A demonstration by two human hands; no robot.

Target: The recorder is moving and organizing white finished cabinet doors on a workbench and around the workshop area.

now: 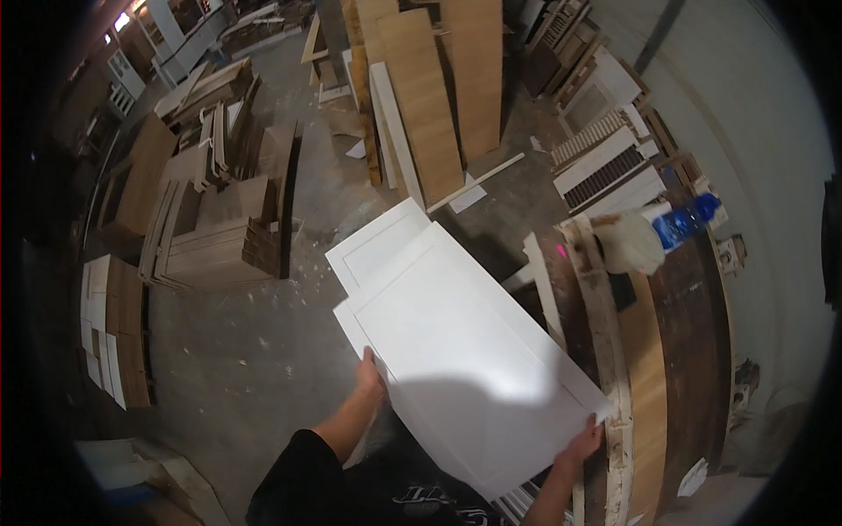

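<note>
A large white cabinet-door-like panel [465, 342] with a recessed border is held tilted in front of my body. My left hand [371, 373] is closed on its left edge, thumb over the top face. The lower right corner is gripped by my right hand [582, 441], close to the workbench. A second white panel [377, 241] shows beyond the far end of the first one, partly covered by it; what supports it is hidden. The fingers of both hands are mostly out of sight under the held panel.
To the right runs a wooden workbench [651, 394] bearing a blue bottle [684, 223] and a whitish container [631, 243]. Tall wooden boards [417, 96] lean ahead. Stacks of brown panels [215, 241] stand on the floor at left, and louvred pieces [605, 171] at right.
</note>
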